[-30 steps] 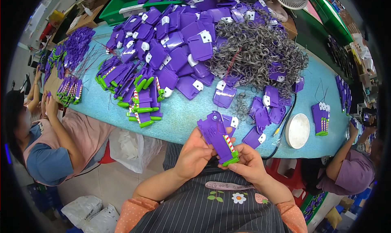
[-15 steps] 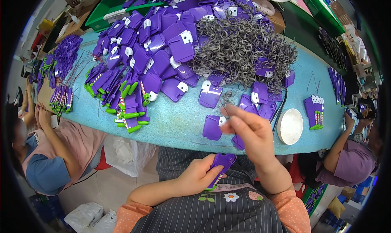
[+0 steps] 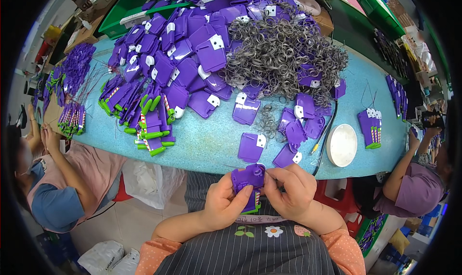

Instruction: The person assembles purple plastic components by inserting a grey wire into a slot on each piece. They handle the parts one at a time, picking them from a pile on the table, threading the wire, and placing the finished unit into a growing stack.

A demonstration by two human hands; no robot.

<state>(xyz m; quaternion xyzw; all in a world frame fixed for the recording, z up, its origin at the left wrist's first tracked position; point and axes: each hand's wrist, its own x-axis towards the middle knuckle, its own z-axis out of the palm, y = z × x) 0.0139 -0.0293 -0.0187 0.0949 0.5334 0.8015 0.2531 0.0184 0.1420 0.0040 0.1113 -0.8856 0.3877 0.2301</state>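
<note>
My left hand (image 3: 224, 200) grips a purple plastic part (image 3: 246, 177) with a round boss at its top; a striped strip and a green end show below it. My right hand (image 3: 291, 190) is pinched closed against the part's right edge, and what its fingertips hold is too small to make out. Beyond my hands, a purple panel with a white corner (image 3: 251, 147) lies flat on the table. To the right of it is a similar panel (image 3: 284, 156) near the front edge. A small cluster of thin grey metal coils (image 3: 268, 120) sits just past them.
Purple panels (image 3: 202, 63) are heaped at the back, with a large tangle of grey coils (image 3: 288, 54) on the right. Green-ended parts (image 3: 151, 126) are stacked left. A white bowl (image 3: 342, 145) and a black cable (image 3: 323, 150) lie right. People sit at both sides.
My right hand has come down and toward me from above the small coil cluster to the purple part. My left hand has raised and turned that part, so its top faces up.
</note>
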